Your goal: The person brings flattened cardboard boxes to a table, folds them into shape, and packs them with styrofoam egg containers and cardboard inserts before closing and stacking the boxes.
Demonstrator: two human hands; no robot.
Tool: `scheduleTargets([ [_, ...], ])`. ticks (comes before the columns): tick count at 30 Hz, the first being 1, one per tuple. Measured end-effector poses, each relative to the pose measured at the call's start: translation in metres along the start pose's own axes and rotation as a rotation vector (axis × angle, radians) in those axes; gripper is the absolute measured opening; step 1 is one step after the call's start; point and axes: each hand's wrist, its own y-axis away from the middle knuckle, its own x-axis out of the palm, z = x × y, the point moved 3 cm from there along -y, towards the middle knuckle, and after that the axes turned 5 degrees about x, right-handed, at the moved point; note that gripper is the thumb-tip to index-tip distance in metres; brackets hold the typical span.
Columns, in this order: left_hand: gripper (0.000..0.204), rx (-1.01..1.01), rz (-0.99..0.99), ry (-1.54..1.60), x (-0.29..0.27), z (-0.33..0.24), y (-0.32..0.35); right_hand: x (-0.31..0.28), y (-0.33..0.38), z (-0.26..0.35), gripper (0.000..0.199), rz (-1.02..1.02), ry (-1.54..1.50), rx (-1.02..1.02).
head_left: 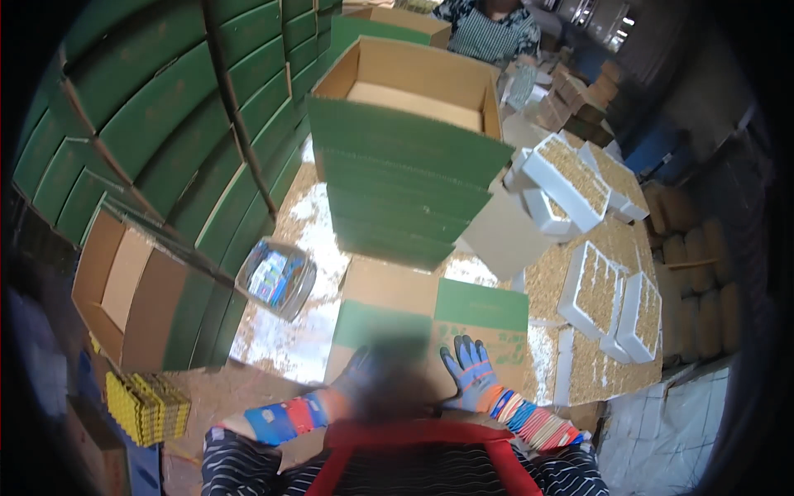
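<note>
A flattened cardboard piece (389, 285) with brown and green panels lies in front of me. My right hand (470, 376), in a blue-grey glove with dark fingertips, rests on its right part, fingers spread. At its left edge is my gloved left hand (356, 382), fingers stretched forward; a dark blur beside it hides part of it. Neither hand grips anything that I can see. Just beyond the cardboard rises a stack of green boxes (405, 186), the top one an open box (418, 70) with a brown inside.
Stacked green cartons (178, 107) wall the left side. A clear tub (277, 277) of small blue packages stands beside an open carton (124, 285). Yellow trays (147, 407) sit lower left. White trays (571, 182) filled with brown grains stand right. Another person (492, 33) is across the table.
</note>
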Motion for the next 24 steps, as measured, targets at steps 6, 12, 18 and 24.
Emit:
scheduleTargets([
  [6, 0.047, 0.249, -0.195, -0.295, 0.039, -0.01, 0.021, 0.037, 0.039, 0.019, 0.086, -0.18, 0.144, 0.028],
  [12, 0.053, 0.176, -0.066, 0.247, -0.115, -0.049, 0.045, -0.125, 0.07, -0.002, 0.04, -0.433, -0.055, -0.096],
  [18, 0.037, 0.799, -0.047, 0.17, -0.176, 0.028, -0.016, -0.172, 0.013, -0.017, 0.045, -0.9, -0.007, 0.079],
  [24, 0.044, -0.024, -0.466, 0.053, -0.2, 0.032, -0.035, -0.156, 0.034, 0.007, 0.049, -0.951, -0.065, 0.145],
])
